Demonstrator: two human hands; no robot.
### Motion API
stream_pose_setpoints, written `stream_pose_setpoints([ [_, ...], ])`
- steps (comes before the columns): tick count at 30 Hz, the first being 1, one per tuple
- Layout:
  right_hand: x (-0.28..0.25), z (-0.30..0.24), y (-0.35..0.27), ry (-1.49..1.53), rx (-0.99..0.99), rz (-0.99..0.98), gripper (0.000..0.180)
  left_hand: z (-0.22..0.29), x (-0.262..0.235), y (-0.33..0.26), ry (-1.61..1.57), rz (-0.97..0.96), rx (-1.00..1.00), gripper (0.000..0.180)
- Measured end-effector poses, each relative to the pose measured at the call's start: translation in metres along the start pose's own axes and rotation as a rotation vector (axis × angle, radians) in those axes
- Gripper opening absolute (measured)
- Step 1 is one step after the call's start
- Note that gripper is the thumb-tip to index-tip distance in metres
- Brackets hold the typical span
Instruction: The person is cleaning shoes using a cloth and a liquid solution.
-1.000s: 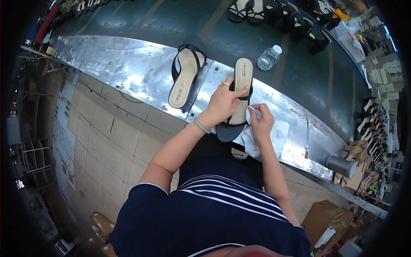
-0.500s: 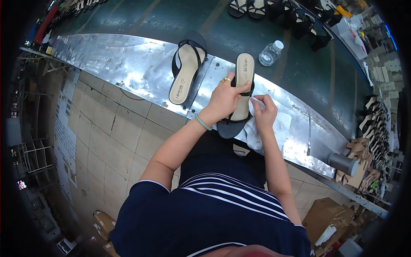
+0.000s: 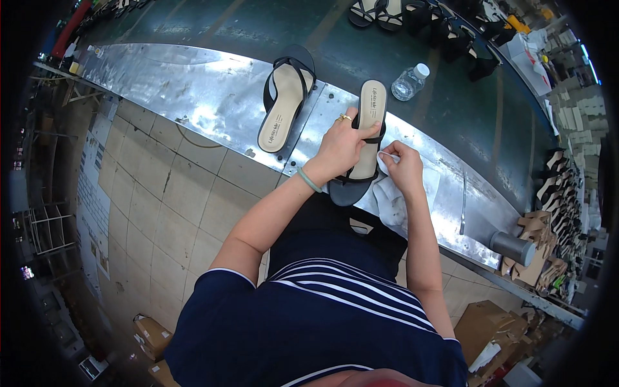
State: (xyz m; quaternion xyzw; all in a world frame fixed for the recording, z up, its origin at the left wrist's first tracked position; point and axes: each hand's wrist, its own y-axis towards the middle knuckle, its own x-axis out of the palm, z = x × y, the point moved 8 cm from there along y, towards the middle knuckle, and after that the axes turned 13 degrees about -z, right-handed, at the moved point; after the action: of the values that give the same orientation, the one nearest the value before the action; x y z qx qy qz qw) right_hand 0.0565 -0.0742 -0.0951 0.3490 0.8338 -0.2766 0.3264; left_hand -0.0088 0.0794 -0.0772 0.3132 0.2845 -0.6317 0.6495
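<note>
The left hand (image 3: 343, 147) is clamped on a black sandal (image 3: 364, 161), its thumb laid over the pale insole by the strap and its other fingers partly hidden behind the shoe. This sandal is over the middle of the metal worktop (image 3: 187, 84), heel end reaching beyond the far edge and toe end at the near edge; whether the sole rests on the metal cannot be told. The right hand (image 3: 404, 168) has its thumb and fingertips together, pinching a white cloth (image 3: 383, 162) against the sandal's right side. A second sandal (image 3: 284, 103) lies to the left, heel close to the near edge, toe past the far edge. Just beyond that far edge, right of the held heel, a clear bottle (image 3: 405, 86) stands on the green surface (image 3: 258, 35) with its white cap on; it looks transparent throughout, and a liquid level cannot be made out. By the worktop's right end, at the near corner, is a grey metal cylinder (image 3: 512, 248) whose inside is hidden, with a thin rod (image 3: 463, 206) lying to its left. Below the near edge, a cardboard box (image 3: 480, 322) sits on the floor at right, brown pieces and white paper crowded beside it.
</note>
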Motion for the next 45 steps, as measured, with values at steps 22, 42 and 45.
stream_pose_setpoints([
  [22,0.005,0.026,0.017,0.435,-0.158,0.053,0.009,-0.002,-0.001,-0.001,-0.063,-0.038,-0.030,0.055],
  [42,0.005,0.023,0.015,0.392,-0.176,0.052,0.012,-0.002,-0.002,-0.003,-0.047,0.003,-0.006,0.056],
  [45,-0.004,0.020,0.019,0.358,-0.187,0.124,0.011,-0.002,-0.003,-0.002,-0.059,0.001,-0.008,0.056],
])
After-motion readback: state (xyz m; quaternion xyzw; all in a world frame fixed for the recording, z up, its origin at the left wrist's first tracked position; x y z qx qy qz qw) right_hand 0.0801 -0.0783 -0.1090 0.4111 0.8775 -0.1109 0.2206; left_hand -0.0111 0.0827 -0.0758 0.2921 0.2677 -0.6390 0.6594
